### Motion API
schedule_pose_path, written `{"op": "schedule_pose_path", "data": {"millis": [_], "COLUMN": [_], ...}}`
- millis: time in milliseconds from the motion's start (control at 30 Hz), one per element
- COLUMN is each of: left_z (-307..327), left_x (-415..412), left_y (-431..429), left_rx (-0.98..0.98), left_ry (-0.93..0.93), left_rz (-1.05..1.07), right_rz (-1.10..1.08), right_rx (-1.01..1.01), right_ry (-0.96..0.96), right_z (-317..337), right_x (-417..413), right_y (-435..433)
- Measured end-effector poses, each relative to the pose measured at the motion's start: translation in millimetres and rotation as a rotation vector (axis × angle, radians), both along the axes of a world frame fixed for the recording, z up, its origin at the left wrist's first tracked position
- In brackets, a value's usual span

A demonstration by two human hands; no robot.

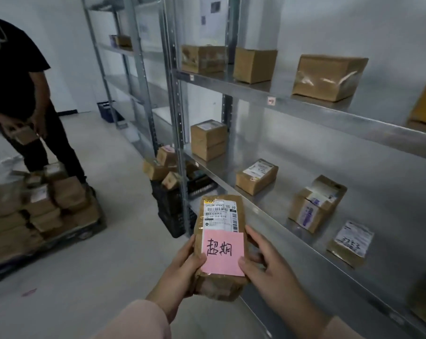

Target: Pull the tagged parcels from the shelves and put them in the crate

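Left hand grip: the left hand [182,263] holds the left edge of a brown paper-wrapped oblong parcel [216,287]; its thumb lies on the front, at the lower left corner of the note.
Right hand grip: the right hand [263,263] grips the right edge of the same parcel, thumb pressed on the note's lower right corner, fingers curled round the side.
Parcel position: it is held upright between the two hands, in the air in front of the shelving, on no shelf. Its lower half sits in the grip and its upper half stands clear above the fingers.
Tag: a pink square paper note [223,252] with black handwritten characters is stuck on the parcel's front, between the thumbs.
Label: a white printed shipping label with barcodes [220,215] sits just above the note.
Shelving: a grey metal shelf [280,209] runs just to the right of the parcel and bears several labelled brown cardboard boxes [256,176]. More boxes sit on the level above.
Crate: a black slatted plastic crate [169,206] stands on the floor beyond the parcel, beside the shelf upright, with small boxes heaped on it.
Far left: a person in black clothes [18,77] holds a small box over a low cart piled with cardboard boxes [35,209].
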State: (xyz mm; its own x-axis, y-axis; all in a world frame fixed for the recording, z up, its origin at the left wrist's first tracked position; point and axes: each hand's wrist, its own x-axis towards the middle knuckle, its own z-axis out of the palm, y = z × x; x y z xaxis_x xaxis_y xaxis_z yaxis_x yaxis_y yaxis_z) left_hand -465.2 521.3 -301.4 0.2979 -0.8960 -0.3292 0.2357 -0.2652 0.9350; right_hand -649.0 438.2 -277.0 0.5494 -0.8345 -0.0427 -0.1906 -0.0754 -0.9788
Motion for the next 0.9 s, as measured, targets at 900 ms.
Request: {"op": "schedule_pose_path", "data": {"millis": [900], "left_z": [-6], "left_x": [512], "left_y": [-182], "left_rx": [0.133], "left_ry": [0.052], "left_rz": [0.289], "right_rz": [0.242], "right_rx": [-0.125], "right_ry": [0.122], "right_z": [-10], "right_x": [525], "right_y": [-216]}}
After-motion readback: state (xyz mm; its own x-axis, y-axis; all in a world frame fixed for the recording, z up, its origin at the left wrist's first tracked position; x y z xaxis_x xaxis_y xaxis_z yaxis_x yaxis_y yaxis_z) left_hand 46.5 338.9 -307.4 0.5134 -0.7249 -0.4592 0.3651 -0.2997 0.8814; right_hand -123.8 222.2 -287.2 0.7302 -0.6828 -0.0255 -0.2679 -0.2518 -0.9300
